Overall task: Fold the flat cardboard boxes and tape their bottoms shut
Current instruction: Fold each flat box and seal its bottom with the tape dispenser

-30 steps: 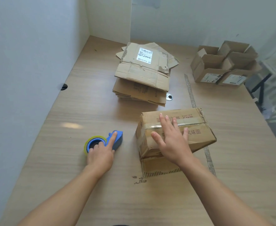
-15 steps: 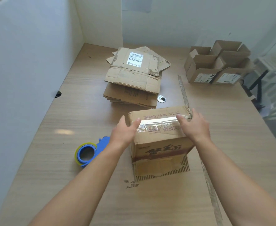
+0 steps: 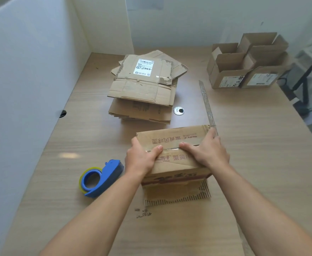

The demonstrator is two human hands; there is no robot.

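— Both hands are on the box [image 3: 173,139] now. A second ago the left hand [image 3: 142,159] was touching the tape dispenser [image 3: 99,178]. Now the dispenser lies alone on the desk [image 3: 262,163], just beside the box on its left.

— How is the grip?

— Left hand holds the left end, with the thumb on top and the fingers curled round the side. The right hand [image 3: 206,154] holds the far right corner the same way. Both thumbs press near the taped seam.

— And where is the box?

— It stands on the desk, directly in front of the person.

— What does this mean for the task?

— I judge that the taping of this one is finished. Probably it goes next to the folded boxes [image 3: 243,67] at the far right. After that a new one comes from the stack of flat boxes [image 3: 144,89].
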